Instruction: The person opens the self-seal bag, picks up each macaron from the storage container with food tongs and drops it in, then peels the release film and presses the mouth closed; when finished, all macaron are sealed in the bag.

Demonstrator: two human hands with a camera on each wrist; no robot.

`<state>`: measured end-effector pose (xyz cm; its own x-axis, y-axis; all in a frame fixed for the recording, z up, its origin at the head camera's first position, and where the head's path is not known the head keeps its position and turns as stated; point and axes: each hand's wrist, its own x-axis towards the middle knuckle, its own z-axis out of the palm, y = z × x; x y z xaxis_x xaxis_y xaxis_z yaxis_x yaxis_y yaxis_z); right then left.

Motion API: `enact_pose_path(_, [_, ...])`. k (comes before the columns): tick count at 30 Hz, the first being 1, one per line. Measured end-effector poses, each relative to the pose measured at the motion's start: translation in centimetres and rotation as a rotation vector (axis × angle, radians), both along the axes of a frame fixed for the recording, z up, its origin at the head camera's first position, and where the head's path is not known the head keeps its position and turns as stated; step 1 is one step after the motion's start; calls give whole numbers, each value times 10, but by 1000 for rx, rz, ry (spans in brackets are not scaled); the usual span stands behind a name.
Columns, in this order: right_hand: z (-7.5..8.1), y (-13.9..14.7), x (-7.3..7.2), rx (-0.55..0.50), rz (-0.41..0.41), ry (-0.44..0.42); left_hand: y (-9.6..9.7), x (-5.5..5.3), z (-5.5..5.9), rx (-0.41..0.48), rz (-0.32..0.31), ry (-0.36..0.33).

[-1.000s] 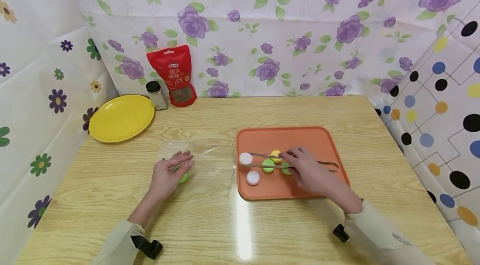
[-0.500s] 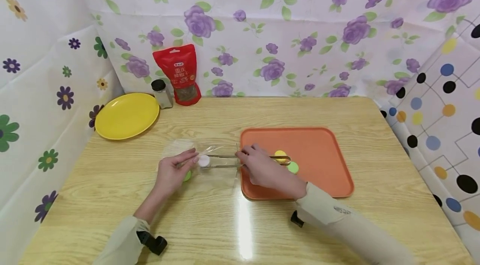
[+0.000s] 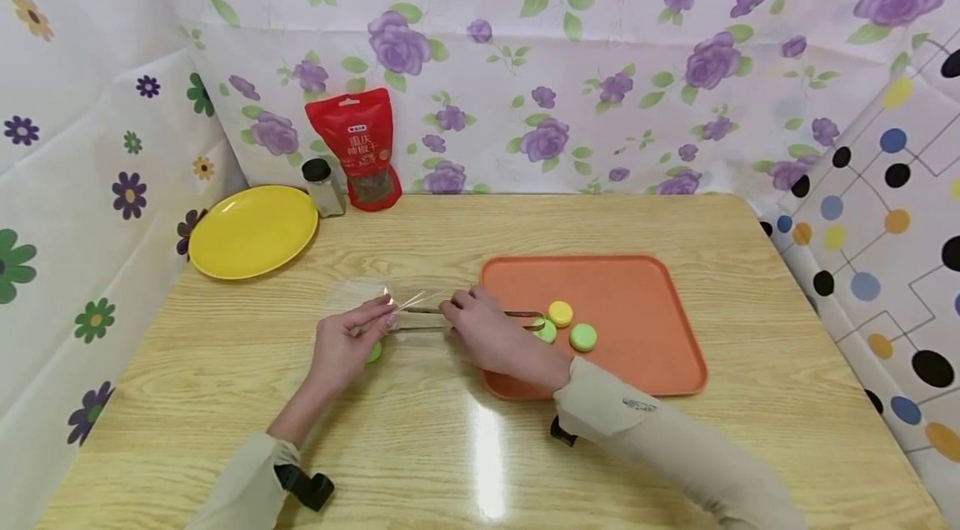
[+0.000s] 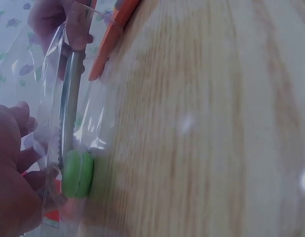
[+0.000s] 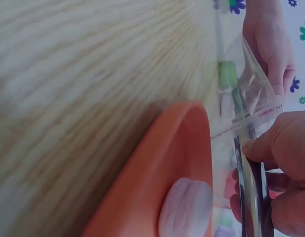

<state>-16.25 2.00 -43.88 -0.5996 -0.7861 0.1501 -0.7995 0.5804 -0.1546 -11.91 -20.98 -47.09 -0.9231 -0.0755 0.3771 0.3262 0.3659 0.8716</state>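
My left hand (image 3: 348, 347) pinches the raised upper film of a clear plastic bag (image 5: 256, 86), holding its mouth apart. My right hand (image 3: 498, 342) grips metal tongs (image 3: 521, 314), whose toothed tips reach into the bag. A green macaron (image 4: 77, 174) lies inside, close by the tong tips. The white macaron that the tongs carried earlier is hidden behind my left fingers in the head view. On the orange tray (image 3: 630, 280) sit a yellow macaron (image 3: 560, 313) and two green macarons (image 3: 583, 337). A white macaron (image 5: 187, 210) shows on the tray in the right wrist view.
A yellow plate (image 3: 253, 232) rests at the back left. Beside it stand a black-capped jar (image 3: 324, 188) and a red pouch (image 3: 360, 148) against the flowered cloth backdrop (image 3: 600, 38). The tray's left rim is right at the bag's mouth.
My right hand has carried the white macaron in the tongs leftward, from the tray into the bag. My left hand has lifted the bag's film and stays in place.
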Motion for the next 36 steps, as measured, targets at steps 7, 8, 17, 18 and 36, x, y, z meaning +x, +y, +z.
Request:
enact_pose_path(7, [1,4,1,39,-20,1,12,9,19,-9,-10,6])
enact_pose_path(8, [0,6,2,43,-23,5,13,11,23,-14,-12,6])
enact_pose_path(17, [8,45,12,-19,-48,-45,18,14,31,-47,-23,47])
enact_pose_path(18, [10,53,13,-33,-52,-44,19,15,31,-38,-23,46])
enact_pose_path(36, [13,230,37,-158,-209,-34,0,2,-5,25,-27,30])
